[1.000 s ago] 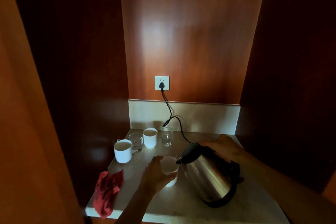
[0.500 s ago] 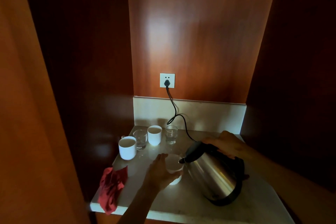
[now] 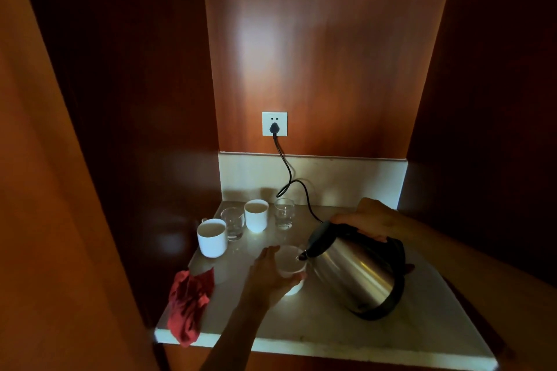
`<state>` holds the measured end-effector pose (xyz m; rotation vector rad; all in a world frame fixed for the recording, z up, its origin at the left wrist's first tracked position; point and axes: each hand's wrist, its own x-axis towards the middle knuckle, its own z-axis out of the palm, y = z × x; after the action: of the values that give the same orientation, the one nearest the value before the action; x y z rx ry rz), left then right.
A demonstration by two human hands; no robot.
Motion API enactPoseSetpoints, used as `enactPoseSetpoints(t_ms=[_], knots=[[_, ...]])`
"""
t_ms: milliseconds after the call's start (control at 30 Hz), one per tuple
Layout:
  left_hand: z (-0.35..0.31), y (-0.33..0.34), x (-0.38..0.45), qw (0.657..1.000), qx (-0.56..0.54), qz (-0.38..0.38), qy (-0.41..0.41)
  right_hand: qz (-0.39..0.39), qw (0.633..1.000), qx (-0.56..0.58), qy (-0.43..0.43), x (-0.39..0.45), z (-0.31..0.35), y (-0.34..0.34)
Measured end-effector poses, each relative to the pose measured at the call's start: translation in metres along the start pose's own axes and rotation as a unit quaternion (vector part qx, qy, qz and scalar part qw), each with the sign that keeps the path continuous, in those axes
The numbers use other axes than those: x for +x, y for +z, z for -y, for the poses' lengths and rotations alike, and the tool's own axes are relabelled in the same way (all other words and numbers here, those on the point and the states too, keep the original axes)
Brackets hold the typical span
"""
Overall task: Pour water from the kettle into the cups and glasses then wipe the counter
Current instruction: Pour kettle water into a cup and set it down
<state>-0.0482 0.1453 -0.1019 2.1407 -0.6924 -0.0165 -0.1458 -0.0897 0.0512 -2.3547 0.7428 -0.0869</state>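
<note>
Kettle [image 3: 355,268] tilted further, right grip [image 3: 369,218] on handle, left [image 3: 268,277] round third cup [image 3: 291,268].

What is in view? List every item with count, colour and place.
kettle: 1, steel with black lid, tilted, spout over the held cup
held cup: 1, white, counter centre
other cups: 2, white, back left
glasses: 2, clear, between and beside those cups
cloth: 1, red, front left edge
cord: 1, black, plugged into socket
socket: 1, white, back wall
counter: 1, pale stone
left hand: grips held cup
right hand: holds kettle handle
</note>
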Motion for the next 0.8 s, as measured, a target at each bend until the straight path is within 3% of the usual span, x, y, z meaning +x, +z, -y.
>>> enactPoseSetpoints(t_ms=[267, 800], knots=[[-0.002, 0.001, -0.001, 1.000, 0.016, -0.010, 0.001, 0.035, 0.998, -0.043, -0.004, 0.002, 0.009, -0.003], [-0.004, 0.000, 0.000, 0.999, 0.034, -0.010, 0.003, 0.028, 0.995, -0.084, -0.044, 0.000, 0.020, -0.004]])
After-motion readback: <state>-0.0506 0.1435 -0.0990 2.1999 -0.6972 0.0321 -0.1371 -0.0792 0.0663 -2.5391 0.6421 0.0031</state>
